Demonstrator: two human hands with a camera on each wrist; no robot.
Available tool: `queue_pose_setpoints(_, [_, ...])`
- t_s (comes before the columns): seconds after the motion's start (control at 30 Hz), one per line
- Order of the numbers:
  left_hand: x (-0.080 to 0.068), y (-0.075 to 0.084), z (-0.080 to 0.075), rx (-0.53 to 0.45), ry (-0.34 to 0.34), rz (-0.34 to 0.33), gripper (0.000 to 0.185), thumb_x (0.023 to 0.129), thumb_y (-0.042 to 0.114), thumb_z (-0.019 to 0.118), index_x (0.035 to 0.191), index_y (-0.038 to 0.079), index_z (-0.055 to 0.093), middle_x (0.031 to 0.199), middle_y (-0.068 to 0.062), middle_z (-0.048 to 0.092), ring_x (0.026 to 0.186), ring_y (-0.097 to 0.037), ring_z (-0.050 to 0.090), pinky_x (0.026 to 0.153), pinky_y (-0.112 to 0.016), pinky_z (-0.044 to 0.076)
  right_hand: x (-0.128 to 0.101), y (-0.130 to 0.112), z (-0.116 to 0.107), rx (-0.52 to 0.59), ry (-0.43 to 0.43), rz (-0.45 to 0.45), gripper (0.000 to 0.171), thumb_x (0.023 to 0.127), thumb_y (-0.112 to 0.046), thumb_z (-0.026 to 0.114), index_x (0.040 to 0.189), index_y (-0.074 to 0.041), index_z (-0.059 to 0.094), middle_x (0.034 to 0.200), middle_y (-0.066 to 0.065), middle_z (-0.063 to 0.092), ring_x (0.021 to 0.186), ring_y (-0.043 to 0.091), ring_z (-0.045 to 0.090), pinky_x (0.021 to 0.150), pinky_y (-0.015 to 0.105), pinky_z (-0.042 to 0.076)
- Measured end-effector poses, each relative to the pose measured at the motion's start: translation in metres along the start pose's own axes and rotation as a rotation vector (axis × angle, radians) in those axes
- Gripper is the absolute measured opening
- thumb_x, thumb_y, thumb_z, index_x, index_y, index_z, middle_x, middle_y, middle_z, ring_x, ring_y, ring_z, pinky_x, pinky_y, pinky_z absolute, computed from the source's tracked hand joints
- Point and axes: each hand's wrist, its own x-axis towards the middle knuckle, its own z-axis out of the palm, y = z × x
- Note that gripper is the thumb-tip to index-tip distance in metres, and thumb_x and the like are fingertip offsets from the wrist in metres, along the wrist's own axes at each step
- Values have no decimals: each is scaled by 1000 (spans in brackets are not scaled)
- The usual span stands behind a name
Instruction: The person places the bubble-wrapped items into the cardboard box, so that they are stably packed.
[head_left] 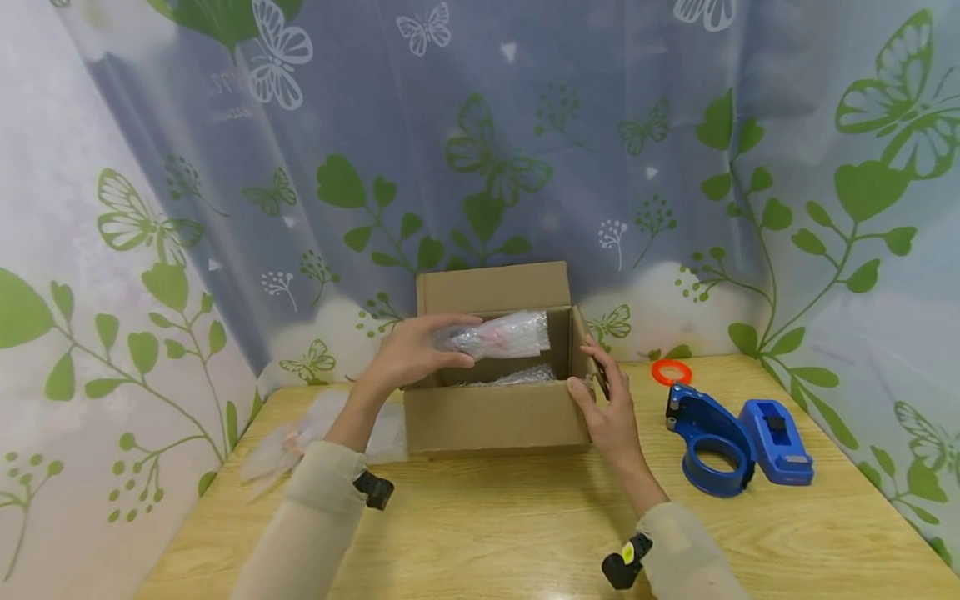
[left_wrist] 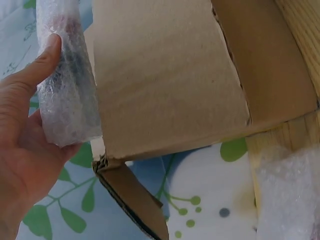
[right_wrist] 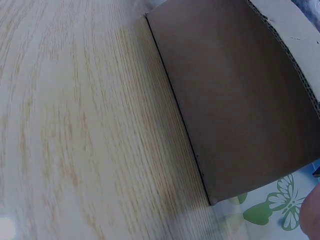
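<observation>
Over table (head_left: 480,533), left hand (head_left: 408,354) grips bubble-wrapped bundle (head_left: 502,336).

— What's the box (head_left: 495,412) looking like?

— It's showing matt brown cardboard, with corrugated ridges along its cut edges.

— And the bundle (head_left: 498,337)?

— It's glinting: clear, glossy bubble wrap, bumpy all over.

— The table (head_left: 480,533)?

— It's shining a little, smooth pale wood grain. The tape dispenser (head_left: 738,437) is looking like glossy blue plastic.

— The backdrop (head_left: 825,167)?

— It's hanging as thin printed sheeting, faintly sheeny.
</observation>
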Motion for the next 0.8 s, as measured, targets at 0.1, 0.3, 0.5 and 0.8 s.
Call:
queue_pose_setpoints(0.1, [4,1,4,40,-12,-4,57,86,41,85,140,36,66,149,6,60,133,-25,59,103,-51,52,0,1,-1,-2,3,4,48,104,-17,64,151,-16,51,165,-11,37,149,28,30,118,68,25])
queue_pose_setpoints(0.3, [9,2,12,62,-44,-36,55,89,43,83,141,39,65,149,5,60,54,-13,44,70,-39,49,-1,0,0,2,17,5,48,104,-14,64,150,-17,52,165,-8,38,148,28,31,118,65,26])
queue_pose_setpoints(0.5, [14,-2,20,13,-121,-52,54,93,34,80,144,28,64,152,-4,57,49,-11,36,89,-44,50,-3,-20,2,36,20,-20,48,102,-4,64,148,-3,51,166,9,38,147,38,31,117,67,24])
queue_pose_setpoints(0.8, [16,-9,30,39,-113,-44,51,92,31,81,141,26,67,148,-6,61,133,-30,58,109,-52,49,-5,-41,0,37,20,-10,47,101,-3,64,147,-1,51,165,15,39,144,39,33,116,65,28])
